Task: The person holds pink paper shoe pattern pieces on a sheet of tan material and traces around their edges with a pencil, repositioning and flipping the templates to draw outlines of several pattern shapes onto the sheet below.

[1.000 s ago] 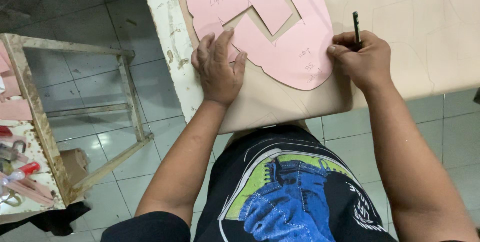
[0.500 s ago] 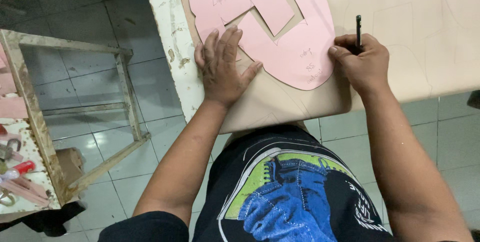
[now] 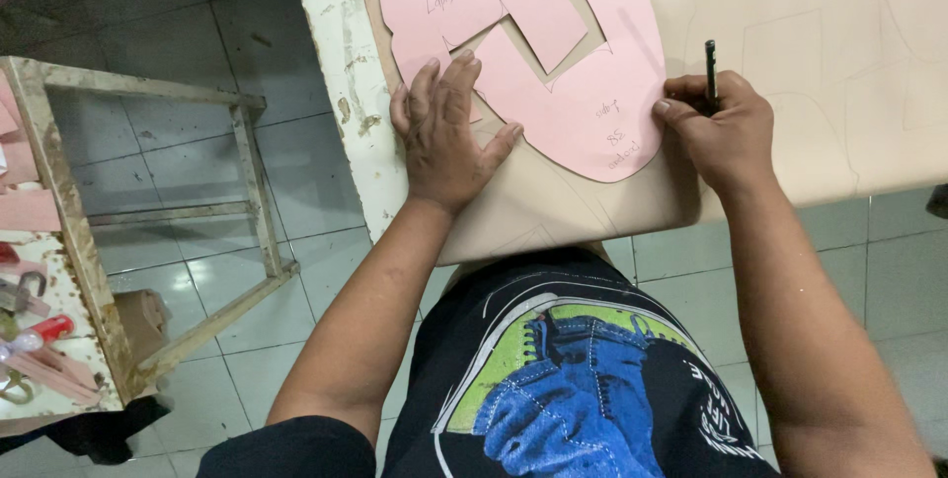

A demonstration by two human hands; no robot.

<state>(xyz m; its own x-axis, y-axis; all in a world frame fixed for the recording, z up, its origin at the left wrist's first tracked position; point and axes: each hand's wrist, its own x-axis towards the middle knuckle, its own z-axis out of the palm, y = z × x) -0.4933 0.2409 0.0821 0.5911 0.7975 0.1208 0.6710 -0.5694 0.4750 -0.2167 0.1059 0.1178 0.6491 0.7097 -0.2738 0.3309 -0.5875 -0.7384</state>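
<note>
A pink card pattern (image 3: 563, 93) with a notched cut-out lies flat on a beige sheet of material (image 3: 790, 34) that hangs over the table's near edge. My left hand (image 3: 444, 132) presses flat on the pattern's left side, fingers spread. At the pattern's right edge, my right hand (image 3: 716, 127) grips a dark pen (image 3: 709, 68), held upright with its tip against the sheet. Faint traced outlines show on the beige sheet to the right.
The table has a worn white-painted edge (image 3: 341, 73) on the left. A rusty metal frame stand (image 3: 148, 231) stands on the grey tiled floor at left. Its shelf (image 3: 44, 340) holds pink strips and small tools.
My left hand has spread flatter on the pattern. My right hand with the pen has shifted slightly along the pattern's right edge.
</note>
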